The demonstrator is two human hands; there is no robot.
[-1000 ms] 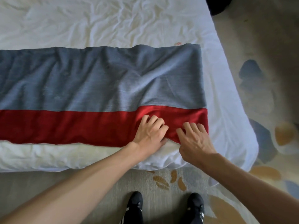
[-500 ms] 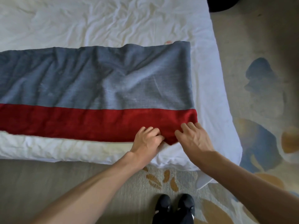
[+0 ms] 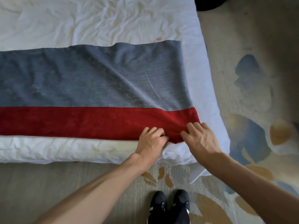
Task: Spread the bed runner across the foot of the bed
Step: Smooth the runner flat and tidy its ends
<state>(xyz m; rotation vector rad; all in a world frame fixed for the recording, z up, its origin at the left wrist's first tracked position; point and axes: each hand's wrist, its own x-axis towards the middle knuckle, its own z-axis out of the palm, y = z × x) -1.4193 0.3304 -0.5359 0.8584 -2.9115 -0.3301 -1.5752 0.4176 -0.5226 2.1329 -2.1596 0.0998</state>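
Bunches the red near hem in tightly curled fingers [image 3: 155,130] of the left hand [image 3: 151,141], pinches the near right corner just beside it under thumb and bent fingers of the right hand [image 3: 200,139], with the bed runner [image 3: 97,78] spread leftward across the near end of the white bed [image 3: 80,18], grey band farther.

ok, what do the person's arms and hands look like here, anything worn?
Left forearm and right forearm are bare to the frame edge: no sleeves show. Left hand and right hand have no gloves; no watch, bracelet or ring visible. Only clothing in view: black shoes with white stripes.
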